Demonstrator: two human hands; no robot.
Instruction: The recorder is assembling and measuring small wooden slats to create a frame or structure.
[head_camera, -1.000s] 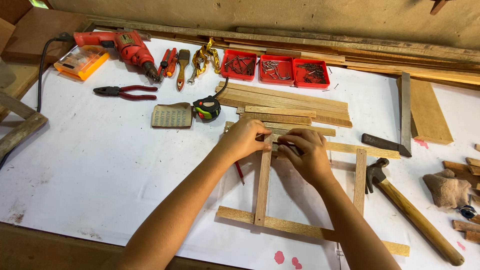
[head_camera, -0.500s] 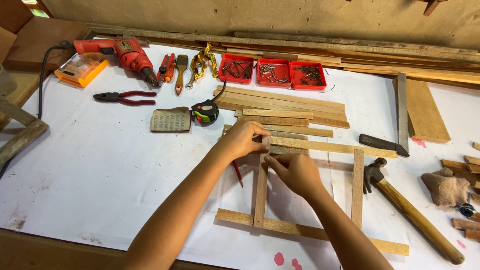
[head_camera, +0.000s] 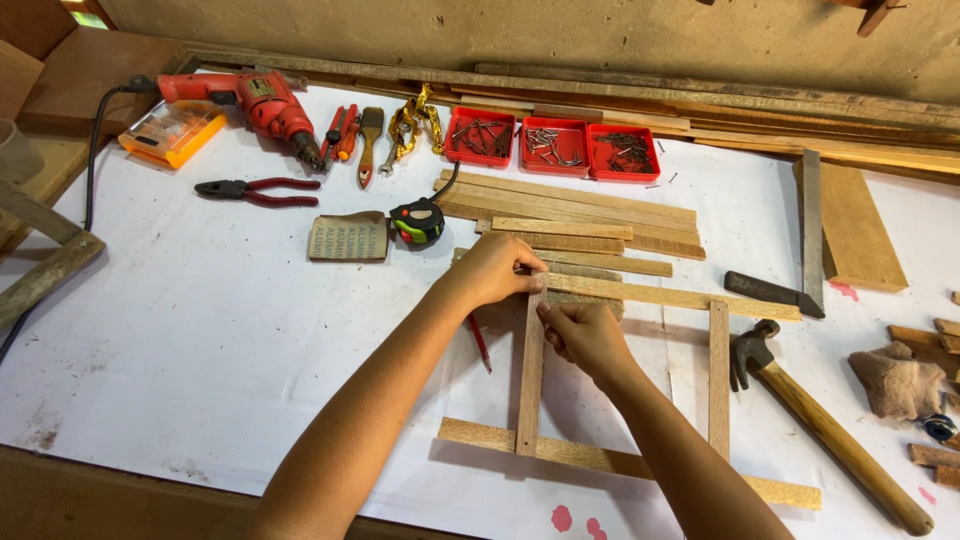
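My left hand (head_camera: 497, 268) rests on the top end of a thin upright wooden slat (head_camera: 530, 385), where it crosses a long horizontal slat (head_camera: 680, 296). My right hand (head_camera: 585, 337) pinches the same upright slat from its right side, just below that joint. The slat's lower end lies on a bottom cross slat (head_camera: 620, 462). A second upright slat (head_camera: 718, 380) lies parallel to the right, so the pieces form a rough frame on white paper. A red pencil (head_camera: 480, 343) lies under my left forearm.
A hammer (head_camera: 820, 420) lies right of the frame, a metal square (head_camera: 808, 250) beyond it. Stacked slats (head_camera: 580, 215), a tape measure (head_camera: 417, 221), sandpaper block (head_camera: 347, 238), pliers (head_camera: 255, 189), a red drill (head_camera: 255, 98) and three red nail trays (head_camera: 552, 145) lie farther back.
My right hand has slid left from the horizontal slat to the upright slat and now pinches it near the joint. My left hand has stayed at the slat's top end.
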